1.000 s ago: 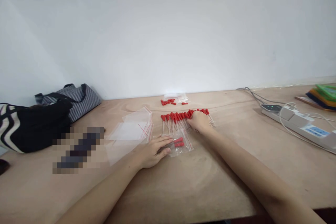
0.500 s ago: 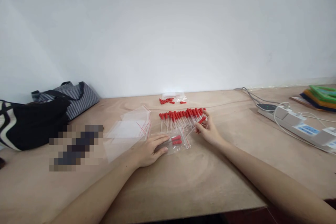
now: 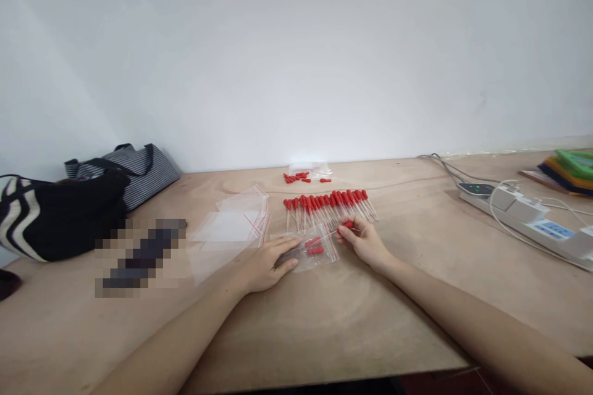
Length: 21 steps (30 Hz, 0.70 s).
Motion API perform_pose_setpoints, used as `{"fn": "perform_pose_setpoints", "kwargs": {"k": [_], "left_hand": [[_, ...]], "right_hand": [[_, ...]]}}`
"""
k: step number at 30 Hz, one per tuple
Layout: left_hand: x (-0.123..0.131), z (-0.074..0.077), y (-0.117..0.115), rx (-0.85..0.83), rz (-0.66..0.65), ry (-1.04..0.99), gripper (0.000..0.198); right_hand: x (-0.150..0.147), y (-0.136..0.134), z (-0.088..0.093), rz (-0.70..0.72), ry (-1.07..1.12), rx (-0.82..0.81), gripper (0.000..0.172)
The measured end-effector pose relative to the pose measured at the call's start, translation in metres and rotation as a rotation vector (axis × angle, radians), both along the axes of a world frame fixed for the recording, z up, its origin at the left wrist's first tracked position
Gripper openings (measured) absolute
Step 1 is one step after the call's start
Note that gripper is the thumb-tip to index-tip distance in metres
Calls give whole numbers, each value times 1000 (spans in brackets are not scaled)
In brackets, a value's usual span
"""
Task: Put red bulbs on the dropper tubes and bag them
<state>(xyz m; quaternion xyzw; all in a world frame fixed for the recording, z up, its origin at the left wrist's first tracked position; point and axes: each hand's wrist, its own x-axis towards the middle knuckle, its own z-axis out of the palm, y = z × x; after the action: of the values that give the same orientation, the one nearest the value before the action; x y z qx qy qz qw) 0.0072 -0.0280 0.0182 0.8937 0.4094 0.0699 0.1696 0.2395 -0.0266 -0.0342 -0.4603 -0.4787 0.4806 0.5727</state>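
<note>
A clear zip bag (image 3: 303,264) lies on the table with two red-bulbed droppers (image 3: 315,250) inside. My left hand (image 3: 271,264) lies over the bag's left end, fingers stretched across it and thumb apart. Just right of the bag's mouth, my right hand (image 3: 364,242) pinches another dropper (image 3: 345,225) by its red bulb. Its thin clear stem points left at the bag's opening; how far the tip reaches in, I cannot tell. Behind both hands a row of droppers (image 3: 324,202) lies side by side, red bulbs facing the wall.
Flat zip bags (image 3: 227,226) with red seal lines are piled on the left. At the back lie loose red bulbs (image 3: 296,177) and a clear bag (image 3: 308,168). Black (image 3: 78,216) and striped (image 3: 148,176) bags stand far left. A power strip (image 3: 532,219) with cables is at right.
My right hand has moved left and slightly down with the dropper, bringing it to the bag's mouth. My left hand has stayed on the bag. The view has shifted slightly.
</note>
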Motion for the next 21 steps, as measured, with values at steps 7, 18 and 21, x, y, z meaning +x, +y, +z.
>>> {"fn": "perform_pose_setpoints", "kwargs": {"k": [7,18,21], "left_hand": [[0,-2,1,7,-10,-57,44],[0,-2,0,-4,-18,-43,46],[0,-3,1,8,-18,-53,45]], "right_hand": [[-2,5,-8,55,-263,67,30],[-4,14,0,329,-348,77,21],[-7,19,-1,342,-369,47,23]]}}
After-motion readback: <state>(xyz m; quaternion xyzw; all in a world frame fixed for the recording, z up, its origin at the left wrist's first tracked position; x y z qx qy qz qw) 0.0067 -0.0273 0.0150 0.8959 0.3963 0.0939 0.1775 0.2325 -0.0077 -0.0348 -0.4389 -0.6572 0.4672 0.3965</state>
